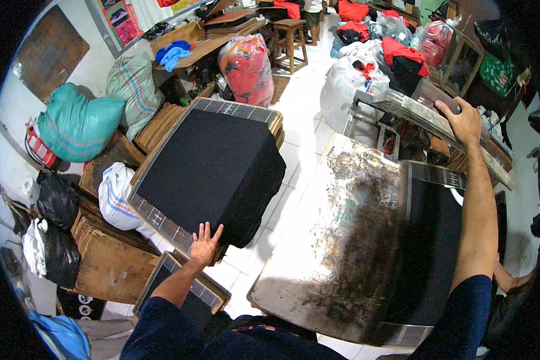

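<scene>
at the left, a cloth is laid over a board; at the right, a table is set, with a bar at its far side. sacks are placed left of the board, a bag behind it.

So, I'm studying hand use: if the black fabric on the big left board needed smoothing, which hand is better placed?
Left, probably: the left hand lies spread at the near edge of the black fabric, while the right hand is up at the tilted screen frame.
</scene>
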A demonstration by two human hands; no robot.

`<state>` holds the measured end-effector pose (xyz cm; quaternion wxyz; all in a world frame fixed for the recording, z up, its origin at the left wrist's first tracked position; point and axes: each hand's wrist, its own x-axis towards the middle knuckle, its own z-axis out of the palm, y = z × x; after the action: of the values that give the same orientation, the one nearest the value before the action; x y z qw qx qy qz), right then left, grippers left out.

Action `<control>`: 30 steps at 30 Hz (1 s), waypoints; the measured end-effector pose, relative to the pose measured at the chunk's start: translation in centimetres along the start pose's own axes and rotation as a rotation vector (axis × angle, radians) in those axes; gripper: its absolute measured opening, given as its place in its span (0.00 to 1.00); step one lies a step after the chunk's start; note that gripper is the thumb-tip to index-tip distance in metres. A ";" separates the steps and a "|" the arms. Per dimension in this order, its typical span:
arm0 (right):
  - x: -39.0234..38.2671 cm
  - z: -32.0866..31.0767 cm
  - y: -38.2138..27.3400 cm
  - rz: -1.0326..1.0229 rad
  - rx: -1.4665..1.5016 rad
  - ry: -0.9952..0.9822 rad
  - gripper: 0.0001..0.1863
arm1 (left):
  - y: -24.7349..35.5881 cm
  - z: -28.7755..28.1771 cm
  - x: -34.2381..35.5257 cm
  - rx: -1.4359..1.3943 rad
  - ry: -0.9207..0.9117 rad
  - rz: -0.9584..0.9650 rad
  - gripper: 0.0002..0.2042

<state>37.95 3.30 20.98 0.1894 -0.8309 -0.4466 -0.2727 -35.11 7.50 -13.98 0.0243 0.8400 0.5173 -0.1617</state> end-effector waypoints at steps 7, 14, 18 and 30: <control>0.0 -0.5 -0.6 0.030 0.038 -0.072 0.43 | 11.5 -3.4 0.4 0.222 0.020 0.192 0.35; 0.8 -0.9 -0.6 0.049 0.047 -0.139 0.43 | 22.3 -3.5 -5.0 -0.683 0.300 0.386 0.32; 1.0 -0.4 -0.3 0.018 0.039 -0.058 0.41 | 8.1 5.0 -5.7 -0.415 0.745 -0.336 0.29; 2.5 -0.1 0.4 0.029 0.039 -0.123 0.44 | -3.1 11.1 -14.3 -1.301 0.477 -0.891 0.27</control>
<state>39.44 4.63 22.57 0.1816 -0.8485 -0.4507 -0.2096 -46.43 -5.65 -19.87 0.3293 0.3857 0.7836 0.3588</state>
